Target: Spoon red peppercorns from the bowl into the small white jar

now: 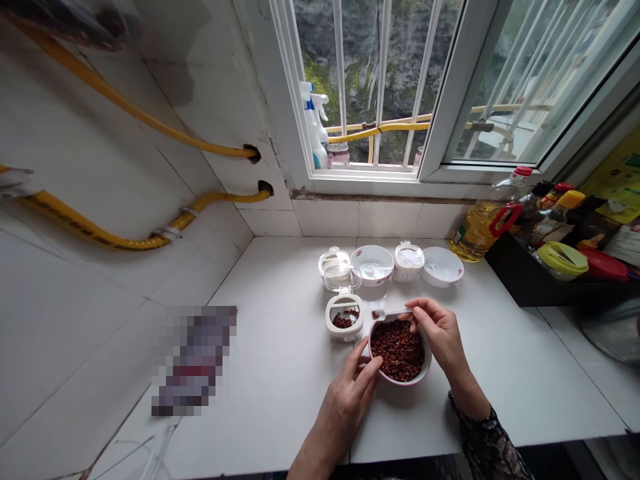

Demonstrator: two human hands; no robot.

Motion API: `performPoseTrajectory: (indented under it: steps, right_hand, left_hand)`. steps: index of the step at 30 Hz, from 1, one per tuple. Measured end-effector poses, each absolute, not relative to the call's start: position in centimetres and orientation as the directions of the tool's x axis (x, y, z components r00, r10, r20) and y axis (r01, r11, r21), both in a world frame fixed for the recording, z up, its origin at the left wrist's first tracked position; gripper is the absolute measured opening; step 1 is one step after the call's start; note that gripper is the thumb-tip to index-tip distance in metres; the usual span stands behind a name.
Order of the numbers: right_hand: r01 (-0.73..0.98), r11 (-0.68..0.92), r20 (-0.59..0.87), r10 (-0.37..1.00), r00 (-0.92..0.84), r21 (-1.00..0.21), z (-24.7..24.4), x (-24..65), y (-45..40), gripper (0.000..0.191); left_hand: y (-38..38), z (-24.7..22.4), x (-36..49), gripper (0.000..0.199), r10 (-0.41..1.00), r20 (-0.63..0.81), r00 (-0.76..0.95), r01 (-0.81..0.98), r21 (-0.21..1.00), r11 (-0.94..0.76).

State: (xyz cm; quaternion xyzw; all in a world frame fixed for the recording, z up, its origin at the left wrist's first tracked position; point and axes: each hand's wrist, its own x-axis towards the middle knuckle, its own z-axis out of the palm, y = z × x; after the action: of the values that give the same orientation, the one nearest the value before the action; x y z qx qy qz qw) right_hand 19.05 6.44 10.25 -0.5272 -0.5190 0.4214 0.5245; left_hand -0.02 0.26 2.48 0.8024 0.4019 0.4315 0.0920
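My left hand point(347, 393) grips the near left side of a white bowl point(407, 383), thumb and fingers on its rim. Dark red peppercorns point(397, 350) fill much of the bowl. Pinched in my right hand point(443, 333) is the handle of a small white spoon point(397, 312). A few peppercorns lie in the spoon's scoop, which points left over the bowl's far rim. Just left of it stands a white seasoning jar point(345, 335) with its lid up and some peppercorns inside.
Behind stand a second seasoning jar point(330, 270), a white bowl point(373, 277), a closed seasoning jar point(409, 267) and another bowl point(445, 275). An oil bottle point(473, 230) and a black rack point(530, 280) with several bottles are at right. A pixelated item point(197, 363) lies left.
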Motion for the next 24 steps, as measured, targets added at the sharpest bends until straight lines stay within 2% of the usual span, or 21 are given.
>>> performPoseTrajectory:
  steps: [4, 7, 9, 10, 12, 15, 17, 24]
  right_hand:
    - [0.305, 0.335, 0.359, 0.933, 0.025, -0.892, 10.8, 17.1, 5.6, 0.021]
    - [0.458, 0.575, 0.557, 0.809, -0.19, -0.679, 10.8, 15.9, 5.4, 0.024]
    - [0.497, 0.673, 0.608, 0.729, -0.316, -0.548, 10.7, 15.6, 5.5, 0.027]
    - [0.506, 0.688, 0.615, 0.713, -0.336, -0.52, 10.7, 15.6, 5.5, 0.028]
    - [0.526, 0.654, 0.617, 0.736, -0.278, -0.544, 10.7, 16.2, 5.6, 0.026]
    - [0.538, 0.502, 0.558, 0.827, -0.07, -0.677, 10.7, 17.9, 5.6, 0.02]
    - [0.54, 0.407, 0.489, 0.872, 0.01, -0.737, 10.6, 19.1, 5.7, 0.019]
    - [0.637, 0.304, 0.336, 0.939, -0.074, -0.709, 9.6, 19.3, 5.9, 0.021]
  left_hand:
    - [0.3, 2.5, 0.0, 0.027, 0.723, 0.623, 0.298, 0.557, 0.501, -0.662]
    - [0.3, 2.4, -0.1, 0.029, 0.718, 0.625, 0.307, 0.563, 0.489, -0.666]
    - [0.3, 2.3, -0.2, 0.03, 0.718, 0.623, 0.309, 0.571, 0.482, -0.664]
    - [0.3, 2.3, -0.2, 0.03, 0.722, 0.618, 0.31, 0.576, 0.483, -0.66]
    - [0.3, 2.3, -0.3, 0.029, 0.731, 0.604, 0.318, 0.581, 0.485, -0.654]
    - [0.2, 2.3, -0.3, 0.026, 0.741, 0.587, 0.327, 0.585, 0.49, -0.647]
    - [0.2, 2.3, -0.3, 0.026, 0.739, 0.589, 0.328, 0.585, 0.487, -0.648]
    - [0.2, 2.4, -0.3, 0.026, 0.733, 0.595, 0.329, 0.592, 0.475, -0.651]
